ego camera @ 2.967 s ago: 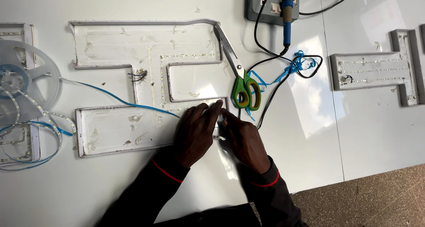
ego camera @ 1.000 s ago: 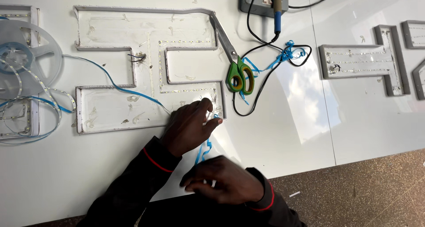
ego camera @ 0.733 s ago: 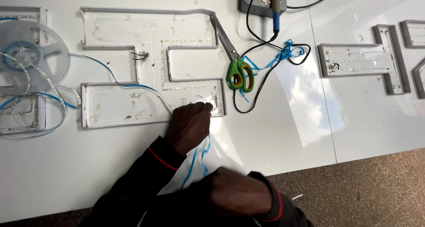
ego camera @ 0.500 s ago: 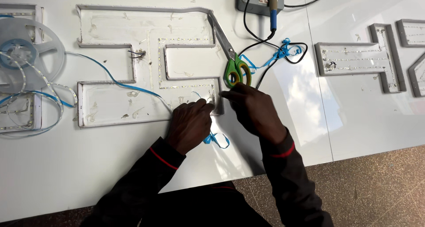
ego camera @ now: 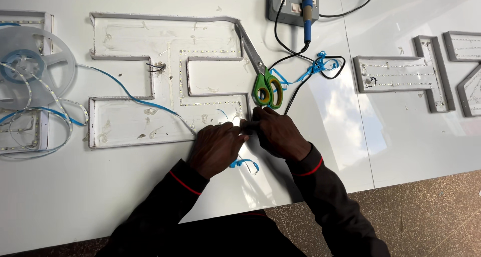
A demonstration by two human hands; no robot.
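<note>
A large grey channel letter (ego camera: 165, 61) lies flat on the white table (ego camera: 100, 197). An LED strip with blue backing (ego camera: 125, 92) runs from a clear reel (ego camera: 30, 66) across the letter to my hands. My left hand (ego camera: 218, 147) presses the strip down at the letter's lower right corner. My right hand (ego camera: 278, 134) meets it there, fingertips pinched on the strip's end. A curl of peeled blue backing tape (ego camera: 245, 163) lies on the table just below my hands. Green-handled scissors (ego camera: 268, 89) rest right above my right hand.
A grey power strip (ego camera: 288, 6) with a blue-handled soldering iron (ego camera: 306, 11) sits at the back, its black cable (ego camera: 300, 81) looping by blue scraps (ego camera: 318, 64). More grey letters lie at the right (ego camera: 401, 76) and far right (ego camera: 466, 61). Brown floor (ego camera: 426, 222) shows beyond the table edge.
My right hand pulled blue backing tape toward my body, then came back up to the letter's lower right corner beside my left hand. The left hand stayed on the strip.
</note>
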